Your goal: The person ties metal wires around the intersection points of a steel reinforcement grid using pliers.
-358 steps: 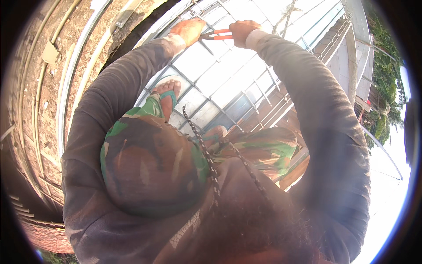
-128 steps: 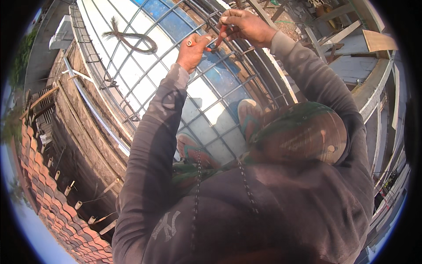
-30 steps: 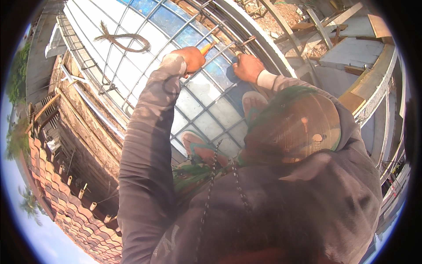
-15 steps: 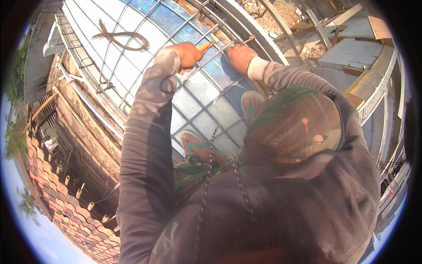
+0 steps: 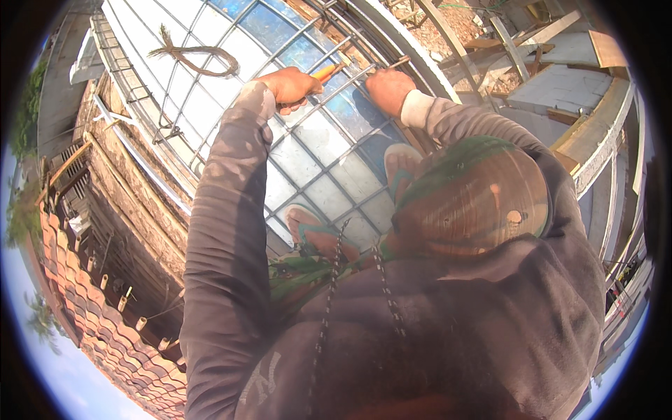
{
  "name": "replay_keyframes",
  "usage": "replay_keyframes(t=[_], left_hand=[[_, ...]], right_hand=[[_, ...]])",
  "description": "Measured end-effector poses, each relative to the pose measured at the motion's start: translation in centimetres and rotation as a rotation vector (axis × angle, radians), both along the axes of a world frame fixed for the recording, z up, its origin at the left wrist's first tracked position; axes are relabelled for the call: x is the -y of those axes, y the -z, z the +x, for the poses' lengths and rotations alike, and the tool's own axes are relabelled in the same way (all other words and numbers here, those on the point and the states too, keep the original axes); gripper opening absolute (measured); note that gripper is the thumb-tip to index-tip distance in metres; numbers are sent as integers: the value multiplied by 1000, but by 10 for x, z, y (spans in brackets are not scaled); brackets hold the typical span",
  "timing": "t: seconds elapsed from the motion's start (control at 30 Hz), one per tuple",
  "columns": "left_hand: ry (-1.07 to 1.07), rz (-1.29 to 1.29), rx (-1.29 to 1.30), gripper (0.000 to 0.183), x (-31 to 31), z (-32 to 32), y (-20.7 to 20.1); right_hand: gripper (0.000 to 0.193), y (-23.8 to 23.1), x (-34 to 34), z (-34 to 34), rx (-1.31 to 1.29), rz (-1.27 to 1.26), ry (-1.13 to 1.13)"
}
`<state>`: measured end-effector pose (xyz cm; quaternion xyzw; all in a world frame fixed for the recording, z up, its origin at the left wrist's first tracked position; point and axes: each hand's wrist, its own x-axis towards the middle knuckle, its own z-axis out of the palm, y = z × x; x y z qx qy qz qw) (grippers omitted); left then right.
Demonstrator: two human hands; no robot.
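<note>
My left hand (image 5: 290, 88) is closed around the orange handles of a pair of pincers (image 5: 326, 73). Their working end points to the right, toward a crossing of steel bars. Across that crossing my right hand (image 5: 390, 92) is closed, with its fingertips at the end of a bar; what they hold, if anything, I cannot make out. Both hands are over a grid of steel reinforcing bars (image 5: 322, 170). Up and left of my left hand, a looped bundle of thin tie wire (image 5: 203, 50) lies on the grid.
White and blue sheeting (image 5: 269, 29) lies under the bars. To the right are a concrete edge (image 5: 420, 47), timber planks (image 5: 511, 49) and grey panels (image 5: 560, 87). A tiled roof (image 5: 105, 318) and a drop with wooden poles lie at the left.
The pincers' handles have tilted slightly in my left hand. My right hand has shifted a little to the right. The wire bundle stays on the grid.
</note>
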<state>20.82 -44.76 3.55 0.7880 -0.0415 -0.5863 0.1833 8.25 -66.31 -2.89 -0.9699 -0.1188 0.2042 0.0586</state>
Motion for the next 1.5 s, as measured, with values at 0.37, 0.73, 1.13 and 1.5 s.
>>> replay_keyframes(t=[0.37, 0.73, 1.13, 1.5], left_hand=[[-360, -720, 584, 47, 8, -61, -9], [-649, -943, 613, 34, 42, -30, 64], [-497, -968, 445, 63, 84, 11, 67], [-147, -876, 285, 62, 90, 30, 60]], right_hand=[[23, 21, 12, -19, -75, 127, 141], [21, 1, 13, -22, -100, 169, 203], [23, 23, 9, -45, -164, 531, 472], [20, 17, 13, -55, -258, 649, 544]])
